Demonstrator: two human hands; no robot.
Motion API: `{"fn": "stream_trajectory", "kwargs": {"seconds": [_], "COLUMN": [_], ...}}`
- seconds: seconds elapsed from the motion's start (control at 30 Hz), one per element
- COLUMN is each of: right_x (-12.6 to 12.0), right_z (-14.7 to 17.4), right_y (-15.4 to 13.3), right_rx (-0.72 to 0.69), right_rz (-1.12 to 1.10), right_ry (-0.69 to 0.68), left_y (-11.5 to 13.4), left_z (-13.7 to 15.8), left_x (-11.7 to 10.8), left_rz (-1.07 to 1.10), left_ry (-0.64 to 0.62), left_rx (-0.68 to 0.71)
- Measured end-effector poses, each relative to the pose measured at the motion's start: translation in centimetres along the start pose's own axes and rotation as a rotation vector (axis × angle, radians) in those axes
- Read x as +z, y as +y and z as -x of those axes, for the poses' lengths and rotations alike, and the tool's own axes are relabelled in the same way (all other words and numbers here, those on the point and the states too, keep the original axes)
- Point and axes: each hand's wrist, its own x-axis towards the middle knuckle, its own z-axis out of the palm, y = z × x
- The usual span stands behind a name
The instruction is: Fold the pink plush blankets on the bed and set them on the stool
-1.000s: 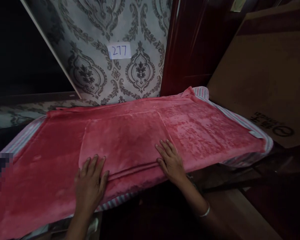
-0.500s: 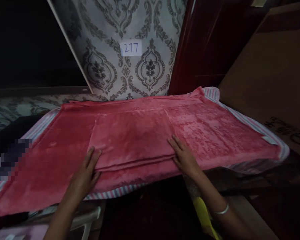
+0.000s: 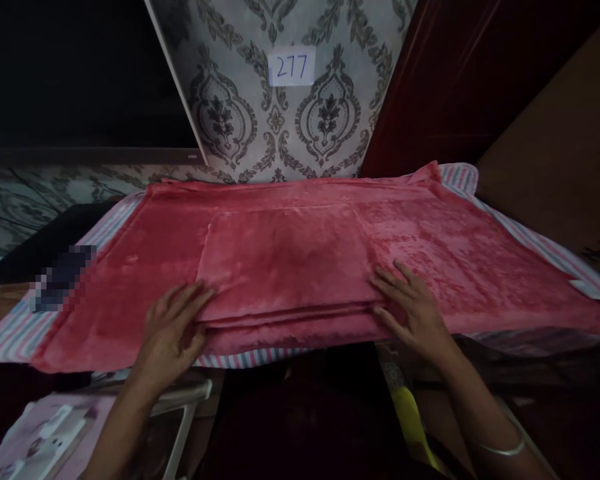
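Note:
A folded coral-pink plush cloth lies flat as a rectangle, with its layered front edge toward me. Under it spreads a larger pink plush blanket over a striped cloth. At the folded cloth's front left corner is my left hand, palm down, fingers stretched out and touching its edge. My right hand rests by the right edge with spread fingers, the fingertips close to or on the cloth. Neither hand grips anything.
Behind the table stands a patterned wall with a paper marked 277. A dark screen is at the left and a cardboard box at the right. A blurred-out dark item lies on the left end. Below left is a white chair frame.
My view has tilted down and turned slightly left. My right hand's fingers are spread wider, while both hands stay beside the folded cloth, which keeps its shape.

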Motion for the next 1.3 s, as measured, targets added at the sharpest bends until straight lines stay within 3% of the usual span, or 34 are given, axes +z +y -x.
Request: {"fn": "stream_trajectory", "kwargs": {"seconds": [0.1, 0.13, 0.23, 0.33, 0.53, 0.93, 1.07, 1.17, 1.3], "right_x": [0.1, 0.6, 3.0, 5.6, 8.2, 8.6, 7.3, 5.4, 4.0], "right_z": [-3.5, -5.1, -10.1, -12.9, -12.1, -12.2, -13.0, -16.0, -21.9], "right_y": [-2.9, -3.9, -6.1, -6.7, -6.1, -6.5, -6.0, -5.2, -4.5], "right_rx": [0.014, 0.012, 0.04, 0.116, 0.159, 0.161, 0.165, 0.146, 0.194], "right_rz": [-0.013, -0.012, 0.044, 0.148, 0.244, 0.229, 0.184, 0.141, 0.183], "right_ry": [0.003, -0.028, -0.159, -0.274, -0.373, -0.363, -0.486, -0.576, -0.451], "left_y": [3.5, 5.0, 9.1, 10.8, 9.8, 9.7, 9.2, 8.5, 7.5], "left_z": [-3.6, -5.3, -10.5, -13.7, -13.4, -13.1, -13.0, -14.9, -20.4], "left_x": [-0.5, -0.2, 1.5, 4.0, 7.8, 8.4, 7.3, 5.3, 3.3], "left_rz": [0.034, 0.021, -0.046, -0.106, -0.121, -0.167, -0.153, -0.104, -0.112], "left_ry": [0.074, 0.049, -0.17, -0.304, -0.42, -0.381, -0.413, -0.509, -0.496], "left_rx": [-0.012, -0.026, -0.054, -0.134, -0.174, -0.169, -0.165, -0.141, -0.156]}}
